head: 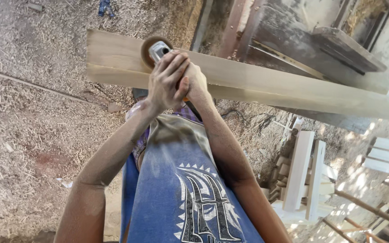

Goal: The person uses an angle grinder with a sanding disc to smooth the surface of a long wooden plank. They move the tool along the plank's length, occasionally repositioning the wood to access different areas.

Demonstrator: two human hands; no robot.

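Two hands — left hand [167, 81] over right hand [199, 85] — grip a grinder [158, 50]. Fingers [176, 63] wrap tight round it. Its disc [147, 47] touches the plank [257, 81].

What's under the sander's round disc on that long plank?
The brown round sanding disc rests on the long pale wooden plank. Both hands, left and right, cover the tool's body; the contact spot is hidden.
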